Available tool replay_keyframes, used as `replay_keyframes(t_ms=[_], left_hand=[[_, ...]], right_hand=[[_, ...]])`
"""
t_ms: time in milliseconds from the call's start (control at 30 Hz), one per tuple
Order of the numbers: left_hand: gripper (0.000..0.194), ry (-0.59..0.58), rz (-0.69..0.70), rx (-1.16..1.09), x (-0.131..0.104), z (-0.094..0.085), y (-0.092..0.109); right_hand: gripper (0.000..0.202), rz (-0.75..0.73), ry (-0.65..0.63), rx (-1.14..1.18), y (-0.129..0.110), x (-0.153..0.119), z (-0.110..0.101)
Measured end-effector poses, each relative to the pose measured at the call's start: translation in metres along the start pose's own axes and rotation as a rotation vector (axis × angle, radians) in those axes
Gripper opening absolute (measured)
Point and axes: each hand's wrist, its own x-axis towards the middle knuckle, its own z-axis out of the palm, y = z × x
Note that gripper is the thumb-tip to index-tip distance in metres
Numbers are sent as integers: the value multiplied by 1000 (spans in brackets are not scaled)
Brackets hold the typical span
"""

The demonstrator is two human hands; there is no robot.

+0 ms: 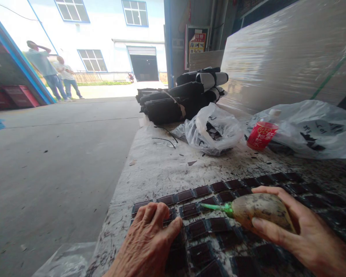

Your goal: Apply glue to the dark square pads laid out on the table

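Observation:
My right hand (302, 231) grips a squeeze bottle (256, 209), dirty beige with a green nozzle that points left over rows of small dark square pieces (198, 229). Those pieces lie side by side on the stained work surface (158, 169). My left hand (150, 242) rests palm down on the left end of the rows, fingers together, holding nothing.
A clear plastic bag (213, 129) with dark pieces, a red paper cup (261, 135) and a larger plastic bag (311, 127) lie farther back. Black bundled rolls (181, 98) are stacked behind. Wrapped boards (282, 57) lean at the right. Two people (53, 71) stand far off on the left.

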Motion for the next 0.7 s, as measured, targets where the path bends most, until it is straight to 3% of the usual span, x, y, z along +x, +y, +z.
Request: replay_keyframes(t_ms=[367,600,700], left_hand=[[31,46,50,22,6,4,-4],[32,143,80,24,7,7,-4],[32,115,102,-25,6,4,-6]], right_hand=[[60,-33,51,-7,5,-1,-4],[57,-61,18,-20,0,-3,-1],[56,-38,29,-14,-2,-3,0]])
